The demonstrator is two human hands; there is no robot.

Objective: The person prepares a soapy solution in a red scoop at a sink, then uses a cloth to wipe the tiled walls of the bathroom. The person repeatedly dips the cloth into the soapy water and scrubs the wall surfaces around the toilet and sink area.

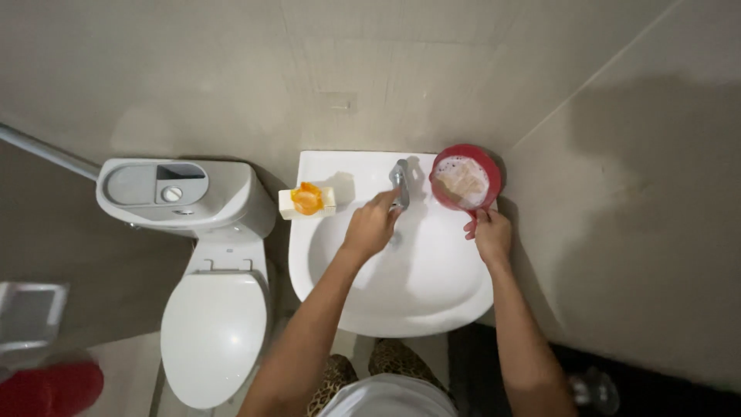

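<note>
At the far left edge a grey pipe (38, 150) runs slantwise along the wall. Below it, at the near left corner, sits a blurred red object (48, 388) with a pale grey item (29, 313) just above it; what they are cannot be told. Right of these stands a white toilet (214, 328) with its lid down, and behind it the cistern (181, 194) with a round button on top.

Between the cistern and the basin, on the left rim of the white sink (432, 301), rests a pale soap dish (307, 205) holding an orange lump of soap (307, 198).

The left hand (372, 227) reaches over the bowl of the sink, loosely curled, its fingertips touching the metal tap (400, 184) at the far middle of the sink; it does not look clenched around it.

On the far right corner of the sink stands a red dipper (465, 179) with foamy, soapy water and something pale soaking inside. The right hand (490, 234) is just near of it, fingers pinched on the dipper's short handle at the sink's right rim.

At the near edge, a white garment and patterned cloth of the person show, and the floor on the right is dark.
</note>
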